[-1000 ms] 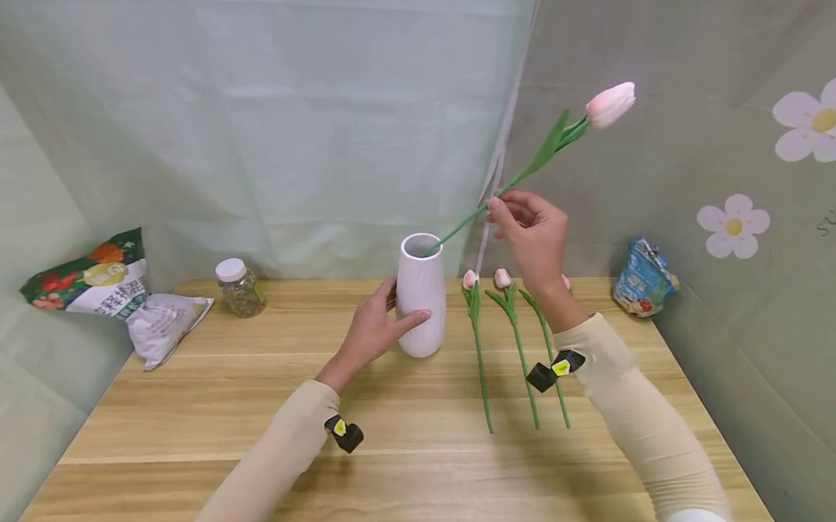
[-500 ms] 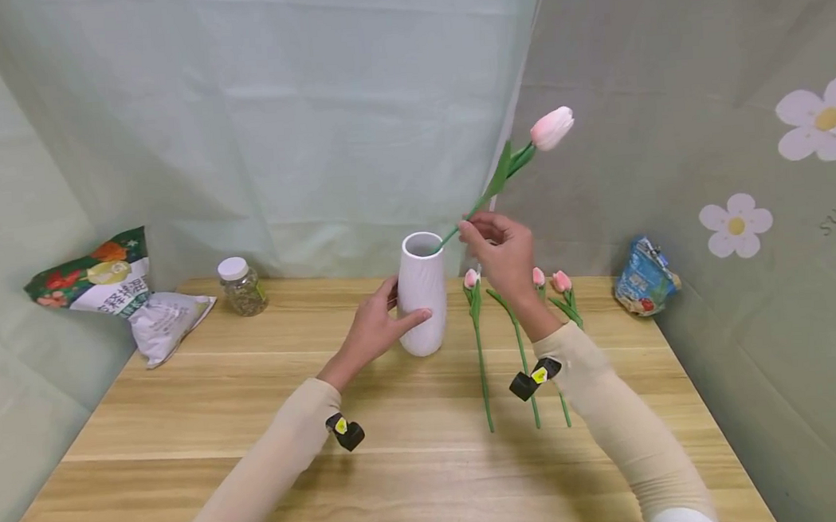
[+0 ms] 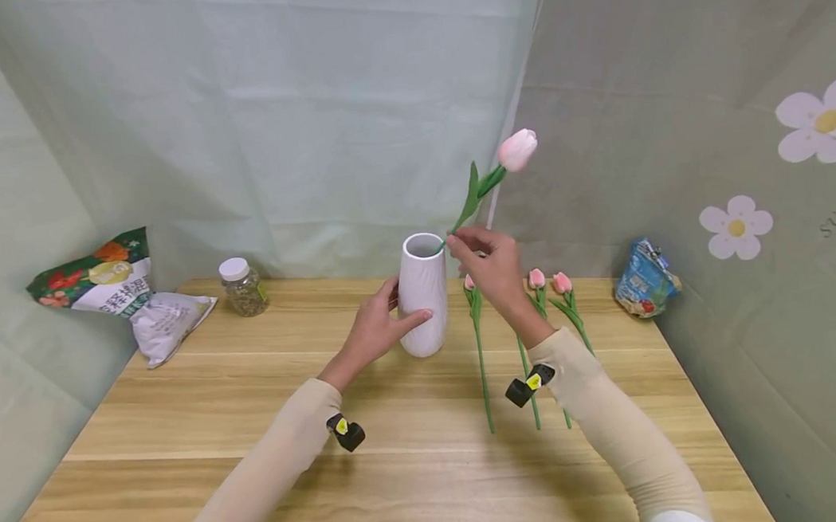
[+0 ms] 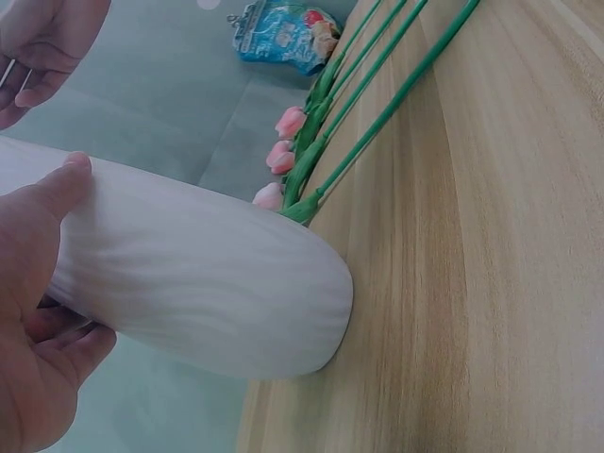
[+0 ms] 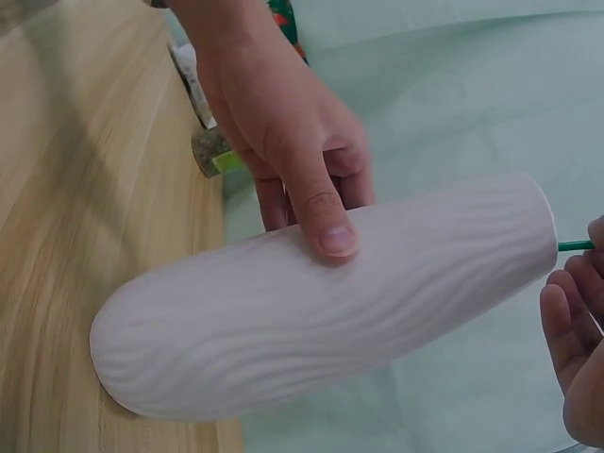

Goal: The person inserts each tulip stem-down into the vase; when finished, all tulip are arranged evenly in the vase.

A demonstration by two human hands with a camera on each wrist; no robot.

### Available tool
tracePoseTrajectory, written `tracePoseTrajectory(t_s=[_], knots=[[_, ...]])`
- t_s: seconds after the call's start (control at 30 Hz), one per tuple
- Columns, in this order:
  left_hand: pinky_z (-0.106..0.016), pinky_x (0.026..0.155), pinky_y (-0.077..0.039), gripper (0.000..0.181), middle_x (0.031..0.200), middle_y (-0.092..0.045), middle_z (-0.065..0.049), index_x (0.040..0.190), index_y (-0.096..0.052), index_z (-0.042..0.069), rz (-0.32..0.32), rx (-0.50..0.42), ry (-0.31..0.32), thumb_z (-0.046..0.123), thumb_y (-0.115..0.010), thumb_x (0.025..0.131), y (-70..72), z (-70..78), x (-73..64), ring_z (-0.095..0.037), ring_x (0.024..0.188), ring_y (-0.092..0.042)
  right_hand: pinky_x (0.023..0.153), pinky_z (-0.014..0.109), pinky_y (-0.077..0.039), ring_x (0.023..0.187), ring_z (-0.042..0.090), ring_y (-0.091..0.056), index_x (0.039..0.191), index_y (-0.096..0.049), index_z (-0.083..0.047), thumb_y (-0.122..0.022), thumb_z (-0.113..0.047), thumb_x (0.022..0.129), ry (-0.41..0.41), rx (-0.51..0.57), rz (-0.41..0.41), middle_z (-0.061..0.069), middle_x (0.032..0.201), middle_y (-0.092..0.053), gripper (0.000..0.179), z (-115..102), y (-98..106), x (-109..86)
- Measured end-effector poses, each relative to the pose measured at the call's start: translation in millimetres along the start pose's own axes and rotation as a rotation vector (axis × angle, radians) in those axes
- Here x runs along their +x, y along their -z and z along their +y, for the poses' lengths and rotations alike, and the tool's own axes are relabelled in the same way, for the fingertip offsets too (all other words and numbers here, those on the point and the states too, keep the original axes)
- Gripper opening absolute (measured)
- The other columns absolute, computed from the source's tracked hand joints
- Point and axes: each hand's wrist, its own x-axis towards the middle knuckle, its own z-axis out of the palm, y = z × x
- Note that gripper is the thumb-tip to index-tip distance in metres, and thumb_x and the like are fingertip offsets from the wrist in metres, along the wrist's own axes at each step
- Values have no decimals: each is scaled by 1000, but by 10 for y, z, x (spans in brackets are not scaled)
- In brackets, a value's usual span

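Observation:
A white ribbed vase (image 3: 423,301) stands upright on the wooden table. My left hand (image 3: 376,321) grips its side, thumb across the front and fingers behind, as the right wrist view also shows of the vase (image 5: 330,302). Just right of the vase's mouth, my right hand (image 3: 492,266) pinches the green stem of a pink tulip (image 3: 517,150). The bloom leans up and to the right, and the stem's lower end is hidden inside the vase. Three more tulips (image 3: 479,353) lie side by side on the table, partly covered by my right arm.
At the back left sit a jar with a white lid (image 3: 243,288) and a green-and-white bag (image 3: 118,295). A blue snack bag (image 3: 644,277) stands at the back right. Fabric walls (image 3: 350,97) enclose the wooden table (image 3: 431,468).
My right hand has moved left and down toward the vase's mouth, bringing the tulip with it, and the stem has slid deeper inside. The left hand and vase have stayed put.

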Motion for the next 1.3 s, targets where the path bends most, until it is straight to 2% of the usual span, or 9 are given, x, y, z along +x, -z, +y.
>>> tracePoseTrajectory(t_s=[0.17,0.33,0.43,0.53,0.63,0.8,1.13,1.3], knots=[[-43,111,-49,83,142,-59,-17,151,-44,5,-2,6,0,43,-81,88,-1,-2,0,-28,132,-57,55,20,-56,65,-1,-62,105,-73,13,-70,-4,95,-1,17,-2,27,87,-72,20,-91,10,-30],[-43,111,-49,83,143,-58,-18,151,-43,5,-5,4,4,44,-81,88,1,-1,0,-29,133,-57,57,27,-59,65,1,-62,105,-74,11,-70,-6,96,-12,-13,-26,26,89,-72,20,-61,8,-40],[-43,111,-49,83,144,-58,-18,152,-43,5,-7,3,9,44,-81,88,1,1,-2,-29,133,-56,60,29,-61,69,9,-64,107,-74,10,-69,-6,97,-20,-30,-46,26,92,-71,20,-10,-3,-32],[-44,112,-49,84,144,-57,-18,152,-42,5,-11,1,10,44,-81,88,1,1,-4,-29,134,-56,64,34,-63,76,18,-66,110,-74,9,-69,-7,97,-21,-44,-66,25,96,-70,22,128,-20,2],[-45,112,-48,85,145,-57,-17,153,-42,6,-15,-3,12,44,-81,88,2,2,-5,-30,134,-55,66,32,-64,82,21,-65,113,-75,6,-70,-11,97,-17,-75,-91,22,99,-70,23,255,-33,34],[-44,112,-48,84,145,-57,-17,152,-43,6,-14,-7,14,45,-81,88,0,-1,-1,-29,134,-55,62,20,-59,80,19,-64,112,-78,-2,-73,-18,96,-16,-93,-101,16,95,-70,23,301,-30,56],[-43,111,-49,84,144,-57,-18,152,-43,4,-7,-1,9,43,-81,88,8,8,-4,-29,133,-56,62,23,-59,79,17,-67,116,-77,-5,-76,-22,93,-15,-96,-94,11,94,-75,29,292,28,32],[-43,111,-49,84,144,-57,-18,152,-43,4,-5,8,10,43,-81,88,12,9,-4,-30,134,-56,72,21,-56,85,15,-68,119,-76,-7,-77,-23,93,-6,-100,-99,11,98,-75,30,329,140,-35]])
